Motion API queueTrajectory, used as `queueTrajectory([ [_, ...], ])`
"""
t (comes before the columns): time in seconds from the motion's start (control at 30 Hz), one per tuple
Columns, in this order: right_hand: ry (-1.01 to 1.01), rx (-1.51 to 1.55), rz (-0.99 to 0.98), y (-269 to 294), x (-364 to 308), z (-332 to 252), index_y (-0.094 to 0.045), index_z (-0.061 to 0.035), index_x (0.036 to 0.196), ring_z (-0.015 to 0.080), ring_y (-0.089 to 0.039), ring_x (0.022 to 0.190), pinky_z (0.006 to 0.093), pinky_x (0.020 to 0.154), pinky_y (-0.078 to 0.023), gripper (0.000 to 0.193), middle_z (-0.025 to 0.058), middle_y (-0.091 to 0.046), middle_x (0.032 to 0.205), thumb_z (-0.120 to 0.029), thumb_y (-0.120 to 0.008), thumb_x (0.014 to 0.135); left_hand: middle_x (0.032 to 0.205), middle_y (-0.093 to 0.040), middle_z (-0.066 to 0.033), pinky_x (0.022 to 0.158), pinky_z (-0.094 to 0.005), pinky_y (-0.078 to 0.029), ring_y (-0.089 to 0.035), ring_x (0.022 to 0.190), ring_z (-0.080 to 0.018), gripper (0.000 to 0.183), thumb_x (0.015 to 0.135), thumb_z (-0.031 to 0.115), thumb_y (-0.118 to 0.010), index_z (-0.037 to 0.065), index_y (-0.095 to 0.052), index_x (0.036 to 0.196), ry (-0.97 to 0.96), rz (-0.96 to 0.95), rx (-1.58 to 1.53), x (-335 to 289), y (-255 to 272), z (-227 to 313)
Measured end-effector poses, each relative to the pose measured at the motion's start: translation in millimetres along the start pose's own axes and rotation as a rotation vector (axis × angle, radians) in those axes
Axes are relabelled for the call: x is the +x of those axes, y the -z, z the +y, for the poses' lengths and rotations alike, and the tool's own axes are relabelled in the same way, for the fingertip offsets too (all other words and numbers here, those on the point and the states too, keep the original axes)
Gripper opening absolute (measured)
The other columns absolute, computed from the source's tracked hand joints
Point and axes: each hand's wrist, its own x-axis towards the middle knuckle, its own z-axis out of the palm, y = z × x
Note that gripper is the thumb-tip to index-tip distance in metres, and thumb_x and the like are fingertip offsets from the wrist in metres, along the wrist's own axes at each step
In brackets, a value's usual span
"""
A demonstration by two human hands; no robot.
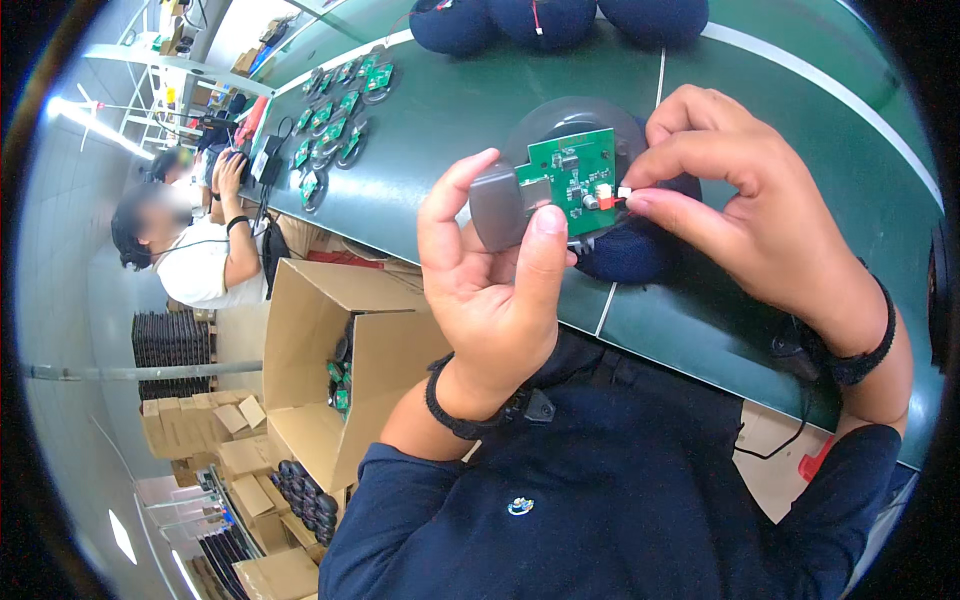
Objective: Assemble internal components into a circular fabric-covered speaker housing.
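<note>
My left hand (490, 310) grips a green circuit board (565, 160) with a grey plastic housing (493, 208) at its left end; the thumb lies on the board's lower edge. Close to the white and red parts on the board's right side, my right hand (770, 195) pinches a small white plug (625, 192) on short dark and red wires. Whether the plug is seated cannot be made out. Beneath the board are a dark blue padded round piece (625, 255) and a dark, shiny round part (535, 118), both partly hidden by the board and my hands.
Several dark blue round pieces (545, 22) line the table's far edge, some with wires. Several circuit boards on dark bases (335, 130) lie far left on the green table (440, 110). An opened cardboard box (390, 365) holding more boards stands left. A co-worker (205, 265) sits beyond.
</note>
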Motion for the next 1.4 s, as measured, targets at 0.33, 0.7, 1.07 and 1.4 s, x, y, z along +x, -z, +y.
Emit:
queueTrajectory([
  [0.33,-0.042,0.056,0.032,-2.8,-2.8,1.4,-0.078,-0.0008,0.095,0.0148,-0.057,0.071,0.0297,0.064,-0.043,0.011,0.0059,-0.066,0.083,-0.008,-0.083,0.088,0.126,-0.069,-0.0166,0.089,-0.0261,-0.057,-0.071,0.105,-0.0145,0.063,0.101,-0.002,-0.070,-0.001,-0.039,0.155,-0.171,-0.137,0.316,4.3,5.9,1.5],
  [0.7,-0.297,0.270,-0.028,-2.7,-4.5,-1.0,-0.077,0.0009,0.094,0.0091,-0.055,0.072,0.0272,0.065,-0.041,0.012,0.0032,-0.063,0.082,-0.011,-0.082,0.091,0.125,-0.065,-0.0097,0.087,-0.0240,-0.054,-0.065,0.104,-0.0111,0.060,0.103,0.003,-0.070,0.001,-0.040,0.156,-0.051,-0.180,0.144,11.3,5.7,1.0],
  [1.07,-0.357,0.393,-0.080,-3.4,1.2,5.8,-0.077,0.0032,0.098,0.0097,-0.062,0.083,0.0268,0.075,-0.047,0.015,0.0037,-0.068,0.090,-0.012,-0.076,0.098,0.122,-0.067,-0.0089,0.076,-0.0235,-0.048,-0.062,0.094,-0.0101,0.053,0.106,0.009,-0.067,-0.002,-0.044,0.153,-0.027,-0.116,0.112,18.7,1.9,-11.1],
  [1.4,-0.386,0.430,-0.059,-4.8,0.7,11.1,-0.077,0.0035,0.095,0.0105,-0.065,0.084,0.0270,0.077,-0.050,0.016,0.0048,-0.070,0.090,-0.012,-0.079,0.096,0.133,-0.063,-0.0132,0.104,-0.0306,-0.051,-0.065,0.119,-0.0172,0.055,0.106,0.005,-0.067,-0.005,-0.041,0.153,0.009,-0.180,0.059,20.1,3.0,-7.0],
])
